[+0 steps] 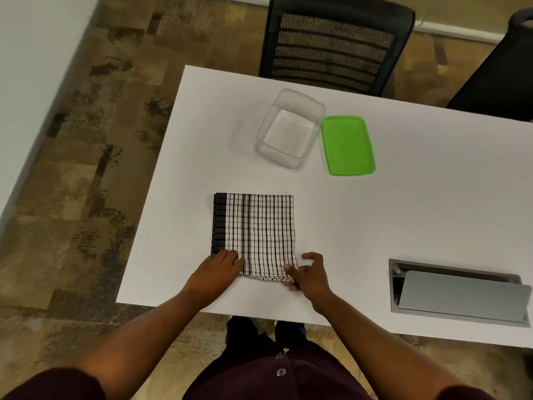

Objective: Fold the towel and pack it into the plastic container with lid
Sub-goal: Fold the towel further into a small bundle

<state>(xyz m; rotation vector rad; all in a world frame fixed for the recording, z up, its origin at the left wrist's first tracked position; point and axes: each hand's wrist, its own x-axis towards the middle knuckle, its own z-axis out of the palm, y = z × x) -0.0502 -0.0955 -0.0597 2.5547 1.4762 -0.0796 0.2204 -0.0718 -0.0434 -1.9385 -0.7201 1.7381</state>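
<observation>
A black-and-white checked towel lies folded into a rough square near the front of the white table. My left hand grips its near left corner. My right hand pinches its near right corner between thumb and fingers. Beyond the towel stands the clear plastic container, uncovered and with nothing inside. Its green lid lies flat on the table just to the right of it, touching or nearly touching.
A grey cable hatch with its flap raised sits in the table at the right. A black mesh chair stands behind the far edge, another dark chair at the far right. The table's left edge drops to patterned floor.
</observation>
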